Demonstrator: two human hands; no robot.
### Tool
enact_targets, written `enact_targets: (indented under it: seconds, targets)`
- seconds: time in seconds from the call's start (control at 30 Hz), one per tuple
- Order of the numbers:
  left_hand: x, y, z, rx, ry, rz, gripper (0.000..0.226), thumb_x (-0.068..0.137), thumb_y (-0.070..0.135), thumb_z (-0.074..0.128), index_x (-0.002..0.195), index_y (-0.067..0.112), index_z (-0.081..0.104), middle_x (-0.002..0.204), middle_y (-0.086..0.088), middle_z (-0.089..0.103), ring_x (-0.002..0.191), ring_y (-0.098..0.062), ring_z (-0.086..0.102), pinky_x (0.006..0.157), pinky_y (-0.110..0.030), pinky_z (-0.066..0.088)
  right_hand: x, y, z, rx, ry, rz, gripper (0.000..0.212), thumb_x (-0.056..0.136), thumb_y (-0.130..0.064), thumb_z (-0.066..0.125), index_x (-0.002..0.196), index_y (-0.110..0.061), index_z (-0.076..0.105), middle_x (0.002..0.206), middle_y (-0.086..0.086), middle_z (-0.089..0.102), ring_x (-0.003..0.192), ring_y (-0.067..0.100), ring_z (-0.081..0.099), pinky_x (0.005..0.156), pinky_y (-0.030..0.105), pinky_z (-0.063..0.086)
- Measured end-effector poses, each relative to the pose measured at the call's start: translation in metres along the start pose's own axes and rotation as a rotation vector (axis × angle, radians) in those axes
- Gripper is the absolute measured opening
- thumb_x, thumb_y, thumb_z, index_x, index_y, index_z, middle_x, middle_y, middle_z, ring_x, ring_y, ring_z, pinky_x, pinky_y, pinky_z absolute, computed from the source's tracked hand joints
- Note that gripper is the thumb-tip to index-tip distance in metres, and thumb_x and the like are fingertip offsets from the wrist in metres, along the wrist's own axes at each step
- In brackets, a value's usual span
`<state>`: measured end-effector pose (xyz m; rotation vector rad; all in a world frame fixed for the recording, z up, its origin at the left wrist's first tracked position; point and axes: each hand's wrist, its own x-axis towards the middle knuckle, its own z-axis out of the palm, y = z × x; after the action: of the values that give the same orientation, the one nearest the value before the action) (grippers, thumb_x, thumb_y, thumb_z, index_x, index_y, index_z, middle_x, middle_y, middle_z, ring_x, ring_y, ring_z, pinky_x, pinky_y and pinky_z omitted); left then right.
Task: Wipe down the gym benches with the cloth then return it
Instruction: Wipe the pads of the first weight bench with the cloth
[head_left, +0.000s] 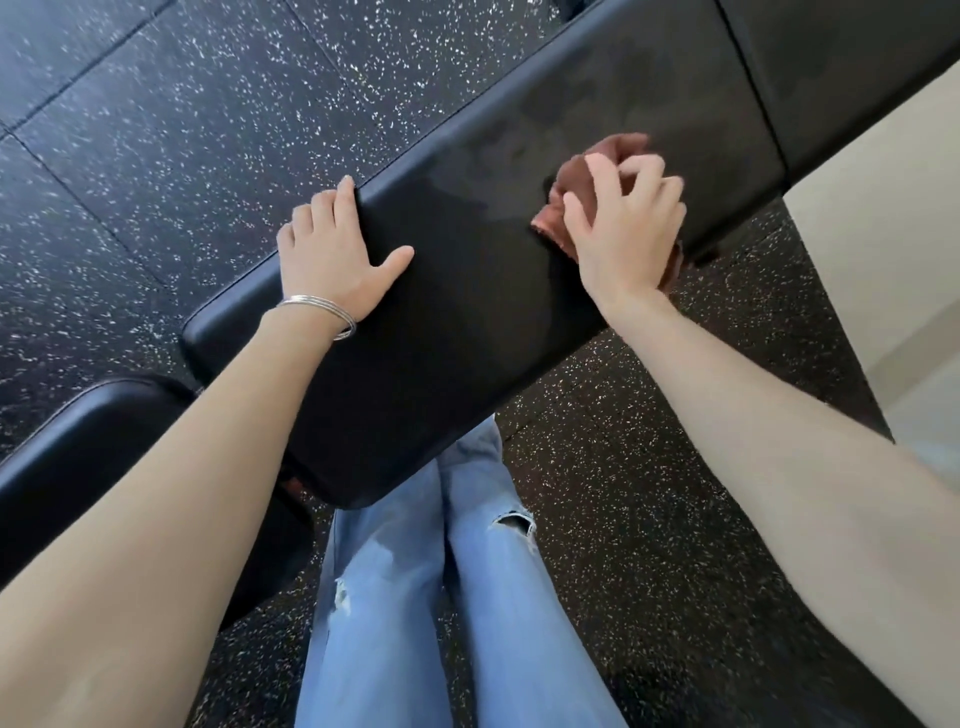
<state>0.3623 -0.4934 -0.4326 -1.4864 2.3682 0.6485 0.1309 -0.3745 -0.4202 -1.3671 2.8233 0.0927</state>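
Observation:
A long black padded gym bench (467, 312) runs diagonally from lower left to upper right. My right hand (626, 223) grips a bunched reddish-brown cloth (574, 179) and presses it against the bench pad near its right edge. My left hand (332, 249) rests on the bench's far left edge, its fingers curled over the rim and its thumb flat on the pad. Silver bangles circle the left wrist. Faint damp streaks show on the pad above the cloth.
A second black pad section (841, 67) continues at the upper right. Another black pad (78, 441) sits at the lower left. Speckled black rubber flooring (182, 130) surrounds the bench. My legs in light blue jeans (415, 597) stand below. A pale wall (883, 234) is at right.

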Motion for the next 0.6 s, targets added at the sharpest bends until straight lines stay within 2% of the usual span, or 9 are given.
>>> enact_targets:
  seconds: [0.13, 0.23, 0.3, 0.33, 0.37, 0.47, 0.5, 0.53, 0.6]
  targets:
    - [0.001, -0.006, -0.006, -0.009, -0.047, 0.049, 0.09, 0.082, 0.059, 0.054, 0.148, 0.01, 0.017, 0.146, -0.015, 0.033, 0.13, -0.038, 0.033, 0.107, -0.049, 0.026, -0.021, -0.036, -0.003, -0.015, -0.028, -0.334, 0.028, 0.088, -0.04, 0.048, 0.107, -0.024, 0.061, 0.102, 0.009, 0.06, 0.082, 0.032, 0.054, 0.062, 0.038, 0.038]
    - [0.002, -0.009, -0.013, -0.006, -0.103, 0.076, 0.096, 0.079, 0.06, 0.057, 0.149, 0.01, 0.014, 0.146, -0.013, 0.031, 0.131, -0.037, 0.033, 0.106, -0.048, 0.028, 0.001, -0.024, -0.006, -0.058, 0.03, -0.676, 0.024, 0.083, -0.038, 0.055, 0.1, -0.025, 0.066, 0.093, 0.008, 0.065, 0.073, 0.03, 0.058, 0.059, 0.035, 0.043]
    - [0.003, -0.009, -0.018, -0.012, -0.129, 0.087, 0.097, 0.079, 0.061, 0.057, 0.149, 0.011, 0.012, 0.147, -0.013, 0.031, 0.131, -0.036, 0.032, 0.106, -0.048, 0.029, 0.027, -0.008, -0.007, -0.072, 0.043, -0.77, 0.023, 0.081, -0.038, 0.056, 0.097, -0.025, 0.067, 0.093, 0.008, 0.065, 0.074, 0.031, 0.059, 0.061, 0.036, 0.045]
    - [0.003, -0.009, -0.019, -0.011, -0.141, 0.092, 0.098, 0.078, 0.061, 0.057, 0.149, 0.011, 0.012, 0.147, -0.012, 0.03, 0.132, -0.036, 0.032, 0.107, -0.048, 0.029, 0.038, -0.001, -0.007, -0.065, 0.028, -0.685, 0.025, 0.082, -0.039, 0.055, 0.099, -0.025, 0.065, 0.097, 0.009, 0.064, 0.079, 0.033, 0.059, 0.064, 0.037, 0.045]
    - [0.004, -0.01, -0.019, -0.009, -0.151, 0.098, 0.099, 0.078, 0.061, 0.057, 0.149, 0.011, 0.011, 0.147, -0.012, 0.03, 0.132, -0.035, 0.032, 0.107, -0.047, 0.029, 0.047, 0.003, -0.006, -0.053, 0.009, -0.501, 0.028, 0.084, -0.042, 0.052, 0.104, -0.025, 0.063, 0.104, 0.01, 0.061, 0.087, 0.035, 0.057, 0.068, 0.039, 0.044]
    - [0.004, -0.013, -0.018, -0.008, -0.155, 0.117, 0.099, 0.078, 0.061, 0.058, 0.149, 0.011, 0.01, 0.147, -0.011, 0.03, 0.131, -0.035, 0.032, 0.106, -0.047, 0.03, 0.065, -0.001, -0.001, 0.029, -0.057, 0.173, 0.037, 0.091, -0.046, 0.045, 0.121, -0.025, 0.051, 0.119, 0.011, 0.048, 0.101, 0.036, 0.047, 0.079, 0.042, 0.041]
    - [0.004, -0.014, -0.017, -0.008, -0.151, 0.124, 0.099, 0.078, 0.061, 0.058, 0.149, 0.011, 0.01, 0.147, -0.011, 0.03, 0.131, -0.035, 0.033, 0.105, -0.047, 0.031, 0.067, -0.009, -0.002, 0.034, -0.07, 0.263, 0.037, 0.092, -0.045, 0.044, 0.122, -0.023, 0.049, 0.119, 0.011, 0.047, 0.101, 0.035, 0.047, 0.081, 0.042, 0.041]
    - [0.004, -0.015, -0.017, -0.01, -0.149, 0.128, 0.099, 0.078, 0.061, 0.058, 0.149, 0.011, 0.01, 0.147, -0.011, 0.031, 0.13, -0.035, 0.033, 0.105, -0.047, 0.031, 0.066, -0.02, -0.004, 0.016, -0.076, 0.26, 0.037, 0.093, -0.045, 0.044, 0.123, -0.022, 0.049, 0.119, 0.011, 0.046, 0.1, 0.035, 0.047, 0.081, 0.042, 0.042]
    - [0.004, -0.017, -0.016, -0.022, -0.143, 0.133, 0.099, 0.077, 0.061, 0.059, 0.149, 0.012, 0.011, 0.146, -0.011, 0.032, 0.13, -0.035, 0.034, 0.105, -0.047, 0.031, 0.055, -0.045, -0.008, 0.004, -0.082, 0.083, 0.037, 0.093, -0.044, 0.043, 0.123, -0.023, 0.049, 0.116, 0.011, 0.047, 0.095, 0.033, 0.047, 0.079, 0.042, 0.041]
